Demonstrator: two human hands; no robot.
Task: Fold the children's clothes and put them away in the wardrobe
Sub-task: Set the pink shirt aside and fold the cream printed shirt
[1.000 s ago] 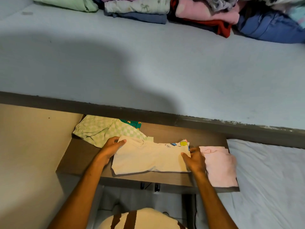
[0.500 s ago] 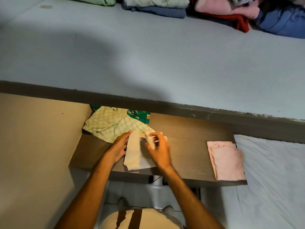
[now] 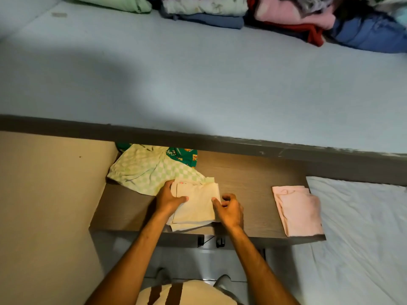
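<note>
A cream children's shirt lies folded into a small rectangle on the brown wooden shelf. My left hand pinches its left edge, thumb on top. My right hand rests against its right edge, thumb touching the cloth and the other fingers curled. A folded pink garment lies on the shelf's right end. A crumpled green checked garment and a dark green printed one lie at the shelf's back left.
A pale blue upper surface juts over the shelf, with stacks of folded clothes along its far edge. A beige panel stands to the left. A bed with a white sheet adjoins the shelf on the right.
The cream shirt, spread wide a second ago, has been folded over leftward into a narrow rectangle. My right hand carried its right side across and now sits at the fold's right edge.
</note>
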